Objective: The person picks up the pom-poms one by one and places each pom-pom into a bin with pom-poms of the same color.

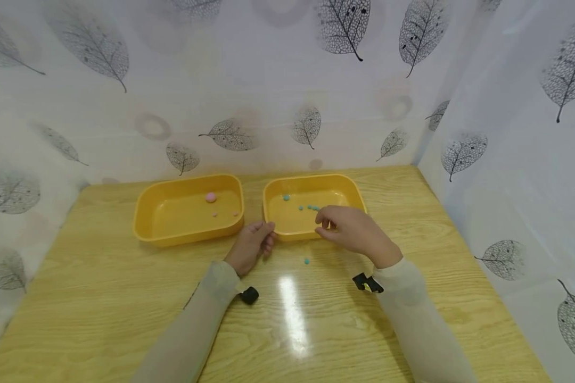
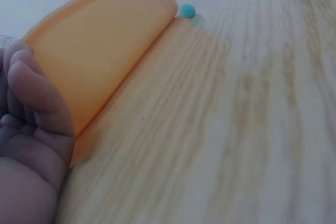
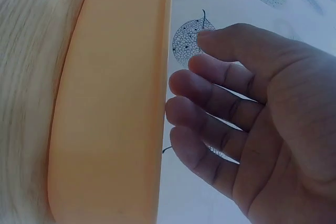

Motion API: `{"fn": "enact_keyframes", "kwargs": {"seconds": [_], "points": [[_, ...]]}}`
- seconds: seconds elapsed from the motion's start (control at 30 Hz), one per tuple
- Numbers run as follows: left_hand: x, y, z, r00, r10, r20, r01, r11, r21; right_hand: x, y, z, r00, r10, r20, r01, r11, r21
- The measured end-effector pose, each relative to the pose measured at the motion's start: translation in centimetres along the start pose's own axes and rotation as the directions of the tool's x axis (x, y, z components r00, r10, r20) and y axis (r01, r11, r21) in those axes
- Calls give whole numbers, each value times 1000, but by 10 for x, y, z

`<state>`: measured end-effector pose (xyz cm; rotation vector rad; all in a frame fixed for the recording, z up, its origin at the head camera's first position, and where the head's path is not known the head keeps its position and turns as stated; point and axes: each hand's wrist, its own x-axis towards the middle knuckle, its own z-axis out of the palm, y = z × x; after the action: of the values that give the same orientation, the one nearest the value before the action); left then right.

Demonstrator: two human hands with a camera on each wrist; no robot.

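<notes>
Two yellow plastic trays stand side by side in the head view. My left hand (image 1: 251,246) is at the front left corner of the right tray (image 1: 294,233), thumb at the rim and fingers curled against its outer wall. Over the front right part of that tray hovers my right hand (image 1: 356,231), its fingers loosely bent and apart. Nothing shows between its thumb and fingers (image 3: 186,111) in the right wrist view. Inside the right tray lie a larger teal ball (image 1: 286,197) and several small ones. One small teal ball (image 1: 306,261) lies on the table before it.
The left tray (image 1: 187,238) holds a larger pink ball (image 1: 211,197) and two tiny pink ones. Both trays stand near the back edge of the wooden table (image 1: 100,298). A white leaf-print curtain (image 1: 268,96) hangs behind and at the sides.
</notes>
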<state>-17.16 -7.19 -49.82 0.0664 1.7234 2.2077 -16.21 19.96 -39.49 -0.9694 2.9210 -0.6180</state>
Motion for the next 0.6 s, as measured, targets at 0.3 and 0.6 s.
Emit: {"fn": "enact_keyframes", "kwargs": {"seconds": [0.3,0.6], "points": [[0,0,0,1000,1,4,-1,1000,-12,4,-6,8,996,-85,19,85,996,-2],[-1,1,1,1000,5,12,-5,1000,-15,6,-12,19,983,-82,165,78,997,28]]}}
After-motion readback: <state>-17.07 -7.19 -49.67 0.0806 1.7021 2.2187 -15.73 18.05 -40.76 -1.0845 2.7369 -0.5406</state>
